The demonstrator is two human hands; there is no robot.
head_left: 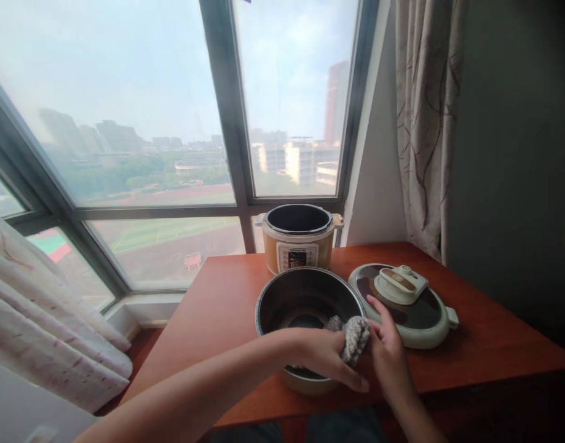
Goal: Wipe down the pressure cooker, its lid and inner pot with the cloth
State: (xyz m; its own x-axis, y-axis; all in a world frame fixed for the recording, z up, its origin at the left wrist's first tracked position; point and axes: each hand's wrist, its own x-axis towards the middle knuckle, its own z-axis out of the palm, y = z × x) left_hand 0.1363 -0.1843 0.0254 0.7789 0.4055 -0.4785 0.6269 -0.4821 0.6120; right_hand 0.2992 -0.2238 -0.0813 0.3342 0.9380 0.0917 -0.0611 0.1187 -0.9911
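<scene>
A dark inner pot (305, 295) stands on the reddish wooden table (217, 320) right in front of me. My left hand (326, 357) reaches across its near rim and grips a grey speckled cloth (355, 337) at the pot's right edge. My right hand (389, 347) also touches the cloth from the right side, fingers spread, resting between the pot and the cooker lid (404, 301). Behind the pot sits the beige electric pressure cooker body (299, 243), open on top, with its control panel facing me.
The lid lies flat on the table at the right. A large window with dark frames (227, 123) is behind the table. Patterned curtains hang at the right (425, 123) and lie bunched at the lower left (42, 307). A dark wall is on the far right.
</scene>
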